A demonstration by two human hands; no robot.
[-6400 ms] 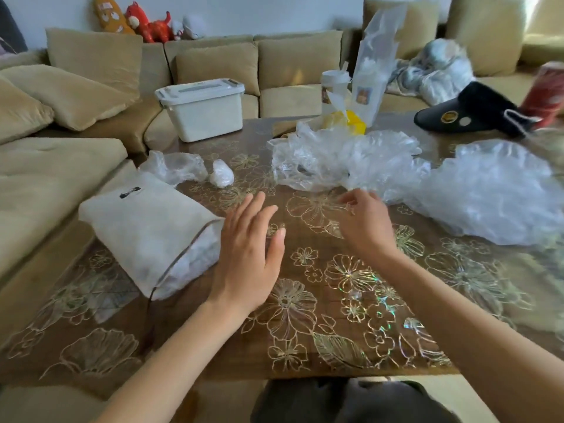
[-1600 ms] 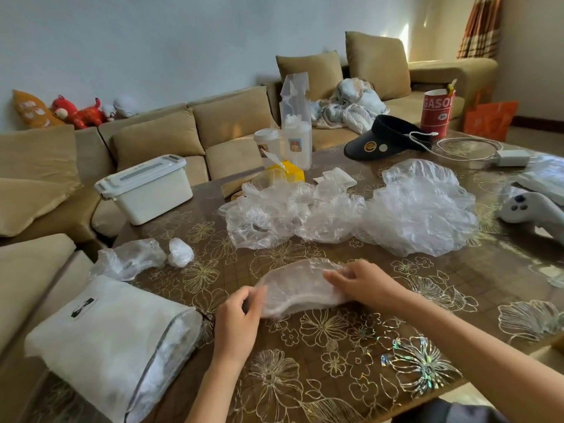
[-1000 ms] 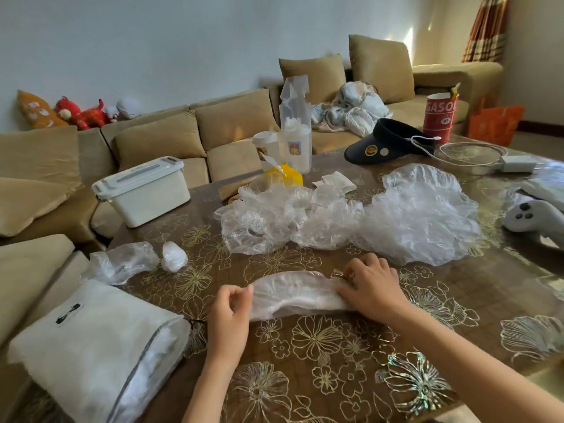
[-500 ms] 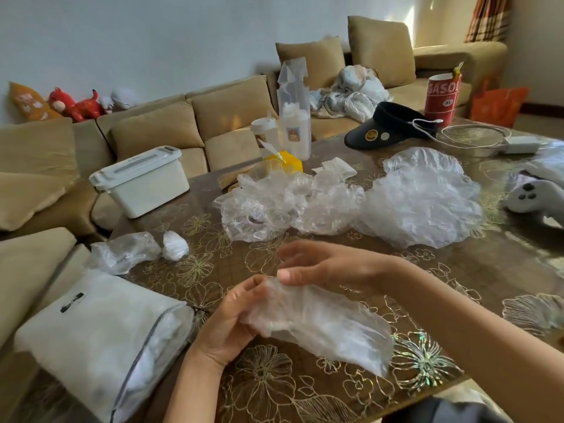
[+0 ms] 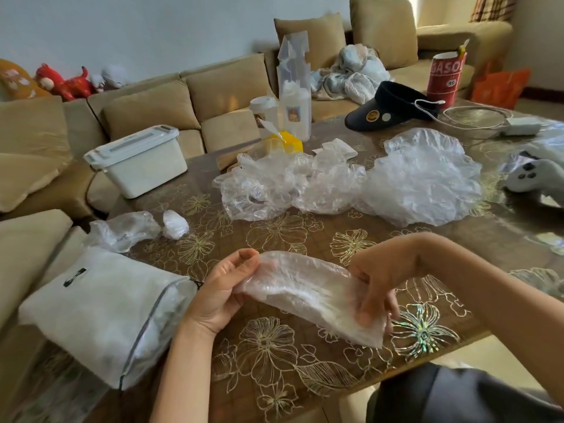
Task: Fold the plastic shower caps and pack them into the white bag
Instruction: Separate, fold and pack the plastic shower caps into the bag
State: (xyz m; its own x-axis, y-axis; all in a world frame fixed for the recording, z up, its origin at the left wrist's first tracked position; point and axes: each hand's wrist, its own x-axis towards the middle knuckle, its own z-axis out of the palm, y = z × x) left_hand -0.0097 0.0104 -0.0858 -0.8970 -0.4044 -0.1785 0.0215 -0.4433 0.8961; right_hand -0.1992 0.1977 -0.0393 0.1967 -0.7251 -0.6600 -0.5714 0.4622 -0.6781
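While my left grip (image 5: 226,290) pinches one end of a folded shower cap (image 5: 308,293) and my right grip (image 5: 378,279) curls round the other, holding it over the bench (image 5: 274,355), I see a tan sofa (image 5: 183,102) behind, loose caps (image 5: 351,184) mid-bench and the white bag (image 5: 100,312) lying at left.

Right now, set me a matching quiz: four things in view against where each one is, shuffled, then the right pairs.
1 folded shower cap
2 white bag
3 black visor
4 white box

A on the sofa
B far side of the table, near the red can
C gripped by the left hand and the right hand
D lying at the table's left edge

Pairs: 1-C, 2-D, 3-B, 4-A
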